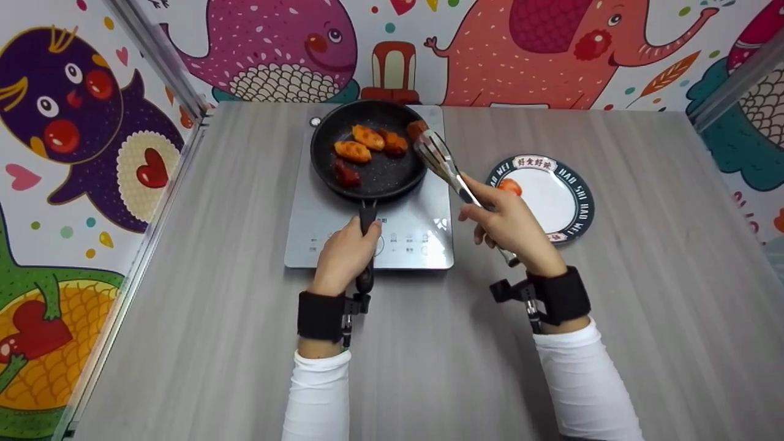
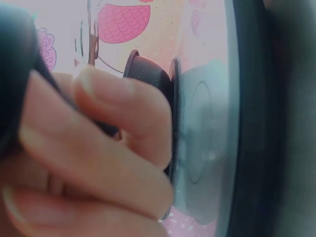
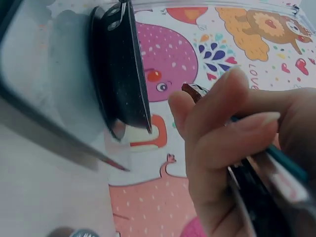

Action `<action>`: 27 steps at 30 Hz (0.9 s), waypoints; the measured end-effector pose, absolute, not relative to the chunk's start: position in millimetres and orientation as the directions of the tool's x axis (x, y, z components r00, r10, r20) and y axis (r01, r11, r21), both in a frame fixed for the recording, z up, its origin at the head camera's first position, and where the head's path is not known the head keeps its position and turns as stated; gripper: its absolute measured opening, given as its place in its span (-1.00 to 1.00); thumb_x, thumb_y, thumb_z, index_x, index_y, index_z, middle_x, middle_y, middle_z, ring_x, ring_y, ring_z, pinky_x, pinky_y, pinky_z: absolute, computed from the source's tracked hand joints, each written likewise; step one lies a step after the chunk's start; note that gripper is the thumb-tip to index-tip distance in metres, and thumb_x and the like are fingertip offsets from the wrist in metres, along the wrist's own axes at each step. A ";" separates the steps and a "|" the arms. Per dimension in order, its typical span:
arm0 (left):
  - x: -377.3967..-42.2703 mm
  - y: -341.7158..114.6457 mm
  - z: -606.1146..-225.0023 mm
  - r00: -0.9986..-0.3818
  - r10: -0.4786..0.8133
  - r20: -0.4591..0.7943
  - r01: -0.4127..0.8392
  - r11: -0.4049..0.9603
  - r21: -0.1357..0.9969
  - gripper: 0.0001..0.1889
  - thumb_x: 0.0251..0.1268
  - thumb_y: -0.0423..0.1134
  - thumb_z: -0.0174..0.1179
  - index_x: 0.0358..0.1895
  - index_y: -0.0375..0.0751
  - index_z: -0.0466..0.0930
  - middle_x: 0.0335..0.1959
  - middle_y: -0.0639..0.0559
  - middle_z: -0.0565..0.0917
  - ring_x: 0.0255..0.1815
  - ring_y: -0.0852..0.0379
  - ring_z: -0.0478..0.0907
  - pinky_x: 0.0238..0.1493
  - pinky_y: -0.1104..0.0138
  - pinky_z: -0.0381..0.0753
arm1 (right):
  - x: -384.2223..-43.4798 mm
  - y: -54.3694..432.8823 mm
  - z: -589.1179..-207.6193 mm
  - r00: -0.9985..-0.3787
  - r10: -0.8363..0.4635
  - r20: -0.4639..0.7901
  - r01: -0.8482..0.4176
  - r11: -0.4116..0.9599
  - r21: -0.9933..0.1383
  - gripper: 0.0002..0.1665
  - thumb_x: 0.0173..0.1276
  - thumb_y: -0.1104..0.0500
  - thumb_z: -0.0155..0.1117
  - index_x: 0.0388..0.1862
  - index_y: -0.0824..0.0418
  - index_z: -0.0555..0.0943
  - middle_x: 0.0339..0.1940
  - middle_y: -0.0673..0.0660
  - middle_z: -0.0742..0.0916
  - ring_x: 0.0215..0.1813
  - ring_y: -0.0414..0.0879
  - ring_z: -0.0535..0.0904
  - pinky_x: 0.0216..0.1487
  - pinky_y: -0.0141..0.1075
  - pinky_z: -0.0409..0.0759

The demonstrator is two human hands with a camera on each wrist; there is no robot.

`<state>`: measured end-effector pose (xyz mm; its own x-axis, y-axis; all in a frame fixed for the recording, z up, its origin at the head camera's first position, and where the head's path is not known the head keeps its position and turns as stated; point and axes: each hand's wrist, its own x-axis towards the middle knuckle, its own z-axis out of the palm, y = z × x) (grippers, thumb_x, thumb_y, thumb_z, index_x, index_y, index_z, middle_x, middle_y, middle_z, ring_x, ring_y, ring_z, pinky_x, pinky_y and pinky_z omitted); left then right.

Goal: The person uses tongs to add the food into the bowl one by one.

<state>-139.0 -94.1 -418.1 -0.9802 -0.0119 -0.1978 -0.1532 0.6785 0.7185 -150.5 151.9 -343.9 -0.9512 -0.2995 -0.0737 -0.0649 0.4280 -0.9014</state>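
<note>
My left hand grips the black handle of a frying pan, its fingers curled round it in the left wrist view. Several browned pieces that look like chicken wings lie in the pan. My right hand holds metal tongs. Their tips pinch a dark reddish-brown piece over the pan's right rim. In the right wrist view the fingers wrap the tongs, and part of the piece shows beyond them.
The pan sits on a silver induction cooker on the grey wood-grain table. Right of it lies a white plate with a dark lettered rim, bearing a small orange-red piece. Cartoon-printed walls stand behind and at the sides.
</note>
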 end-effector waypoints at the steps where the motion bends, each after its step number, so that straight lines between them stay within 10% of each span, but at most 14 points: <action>1: -139.2 -94.2 -418.3 -0.981 -0.012 -0.196 -0.152 0.679 0.719 -0.62 0.28 0.18 -0.22 -0.38 -0.02 0.38 -0.60 0.02 0.46 -0.62 0.05 0.40 -0.56 0.24 0.33 | -155.1 150.3 -344.3 -0.945 -0.314 -0.088 -0.054 0.416 -0.908 -0.39 0.27 0.27 0.09 0.30 -0.03 0.27 -0.43 0.18 0.64 -0.72 -0.06 0.45 -0.78 -0.37 0.35; 27: -139.0 -95.0 -417.7 -0.977 -0.009 -0.211 -0.165 0.659 0.734 -0.63 0.29 0.16 -0.20 -0.38 -0.03 0.39 -0.63 -0.01 0.45 -0.73 0.05 0.41 -0.60 0.23 0.35 | -221.9 120.0 -350.6 -0.761 -0.532 -0.371 -0.013 0.584 -0.812 -0.40 0.29 0.15 0.12 0.30 -0.07 0.26 -0.42 0.17 0.66 -0.68 -0.11 0.48 -0.71 -0.35 0.39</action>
<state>-139.0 -95.0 -417.7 -0.9773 -0.0090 -0.2115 -0.1648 0.6592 0.7337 -221.9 120.0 -350.6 -0.7612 -0.5322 -0.3706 -0.0127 0.5835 -0.8120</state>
